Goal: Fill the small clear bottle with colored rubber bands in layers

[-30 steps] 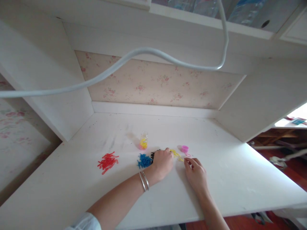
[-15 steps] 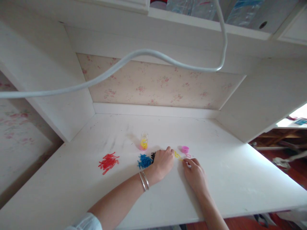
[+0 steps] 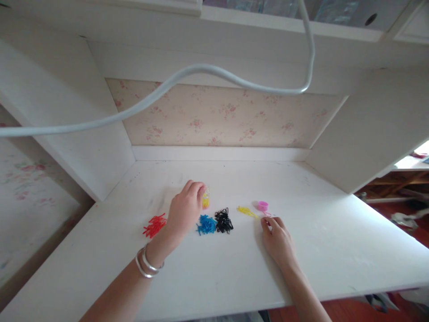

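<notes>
My left hand [image 3: 184,209] reaches over the white desk [image 3: 301,268], its fingers curled around a small clear jar [image 3: 205,198] with yellow bands inside. Small piles of rubber bands lie in a row: red [image 3: 154,225] behind my left wrist, blue [image 3: 205,224], black [image 3: 224,220], and a few yellow [image 3: 246,211]. My right hand [image 3: 279,239] rests on the desk with fingers pinched together near a pink band, just below the pink lid [image 3: 262,205]. What the fingertips hold is too small to make out.
A white cable [image 3: 187,76] hangs across the view above the desk. White side panels and a floral back wall [image 3: 221,118] close in the desk alcove. A shelf runs overhead. Wooden furniture and red floor show at the right.
My left hand left the black pile beside the yellow bands and moved back-left to the small jar, uncovering the black bands. My right hand stayed almost in place.
</notes>
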Available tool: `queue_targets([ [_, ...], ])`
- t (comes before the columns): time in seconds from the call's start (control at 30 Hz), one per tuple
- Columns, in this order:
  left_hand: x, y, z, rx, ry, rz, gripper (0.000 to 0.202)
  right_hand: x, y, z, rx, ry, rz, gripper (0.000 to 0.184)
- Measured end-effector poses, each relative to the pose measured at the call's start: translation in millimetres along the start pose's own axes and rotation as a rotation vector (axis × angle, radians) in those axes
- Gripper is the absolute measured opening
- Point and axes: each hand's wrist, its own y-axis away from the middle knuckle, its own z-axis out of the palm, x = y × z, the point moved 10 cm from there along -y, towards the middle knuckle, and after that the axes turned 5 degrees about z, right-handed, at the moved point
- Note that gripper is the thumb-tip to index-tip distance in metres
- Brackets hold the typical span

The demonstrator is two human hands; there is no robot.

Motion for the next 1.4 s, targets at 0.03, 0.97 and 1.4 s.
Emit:
queue_targets([
  [0.03, -6.2, -2.5, -3.8, 0.019, -0.003, -0.008, 0.024, 0.5, 0.0, -0.1, 0.001, 0.003, 0.005, 0.037],
  [0.97, -32.1, 62.8, 38.6, -0.203, 0.282, -0.069, 0.028, -148.1, -0.4, -27.0, 0.024, -0.487, -0.322, 0.029],
  [1.4, -32.1, 78.2, 51.6, -0.266, 0.282, -0.081, 0.03, -243.8, -23.5, -16.9, 0.052, -0.354, -0.563, 0.023],
])
